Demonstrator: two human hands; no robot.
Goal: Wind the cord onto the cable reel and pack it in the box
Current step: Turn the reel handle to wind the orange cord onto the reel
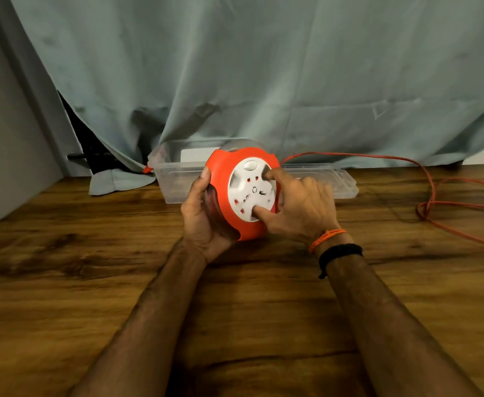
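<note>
A wooden table (91,282) runs up to a grey-green curtain (263,67). Above the table, the left hand (203,219) cups the reel (235,196) from its left side, thumb curled over the orange rim. The right hand (298,210) grips the white socket face, thumb pressed at the lower edge and a finger at the upper right. Just behind the reel lies a clear plastic box (175,173), with its lid (329,179) flat to the right. The orange cord (424,196) trails from behind the reel, looping loose across the table's right side.
</note>
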